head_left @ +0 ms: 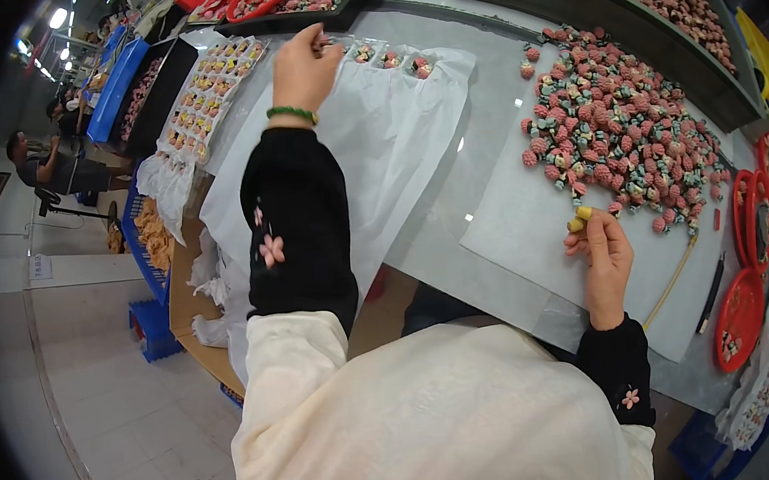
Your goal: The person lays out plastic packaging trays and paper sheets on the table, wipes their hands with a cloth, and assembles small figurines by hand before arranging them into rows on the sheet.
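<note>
My left hand reaches over a white sheet-covered tray, its fingers curled in a pinch at the tray's far edge. Whatever those fingers hold, if anything, is hidden. Beside them, several small pink-and-green figurines sit in the tray's pockets. My right hand is at the near edge of a large heap of similar pink figurines. Yellow covers sit on its thumb and fingertip, which are drawn close together. I cannot make out anything between them.
A grey bin of darker pieces stands behind the heap. A filled pocket tray lies at left, a black tray of figurines at the far side. Red round dishes and a thin stick lie at right. Another person is far left.
</note>
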A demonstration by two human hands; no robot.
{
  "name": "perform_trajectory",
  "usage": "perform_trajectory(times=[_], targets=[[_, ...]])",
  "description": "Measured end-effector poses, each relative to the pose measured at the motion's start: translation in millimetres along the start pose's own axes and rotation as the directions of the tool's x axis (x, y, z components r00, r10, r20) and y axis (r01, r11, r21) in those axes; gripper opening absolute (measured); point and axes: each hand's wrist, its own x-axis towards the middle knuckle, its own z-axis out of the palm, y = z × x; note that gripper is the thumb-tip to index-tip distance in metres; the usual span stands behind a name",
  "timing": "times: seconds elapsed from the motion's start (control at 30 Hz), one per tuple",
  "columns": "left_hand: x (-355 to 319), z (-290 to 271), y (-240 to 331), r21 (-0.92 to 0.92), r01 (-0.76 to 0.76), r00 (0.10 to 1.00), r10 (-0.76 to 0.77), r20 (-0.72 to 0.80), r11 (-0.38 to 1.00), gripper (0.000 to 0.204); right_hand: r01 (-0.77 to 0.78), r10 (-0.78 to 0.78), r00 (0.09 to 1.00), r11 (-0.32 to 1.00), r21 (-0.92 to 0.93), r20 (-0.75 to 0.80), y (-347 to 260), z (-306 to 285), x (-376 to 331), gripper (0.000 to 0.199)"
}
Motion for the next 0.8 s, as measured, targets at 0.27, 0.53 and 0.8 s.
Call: perform_trajectory(times=[0.27,0.53,0.8], targets=[[7.2,62.5,-86.6,0.462,-0.123,0.957,-0.019,0.291,0.878,0.027,-0.014,0.013,0.999,0.999,-0.032,-0.038,4.6,-2.2,1.4,0.025],[-15.7,68.5,-79.5,0.680,-0.068,0.981,-0.077,0.180,0.730,0.051,-0.051,0.051,0.999,0.999,-0.005,0.007,3.8,3.4,6.7,0.019],[-36.9,45.2,113.4,-0.164,-0.350,0.845,0.387,0.370,0.922,0.034,0.542,-0.494,0.816,0.473,-0.695,0.301,-22.4,23.0,51.2,0.027]])
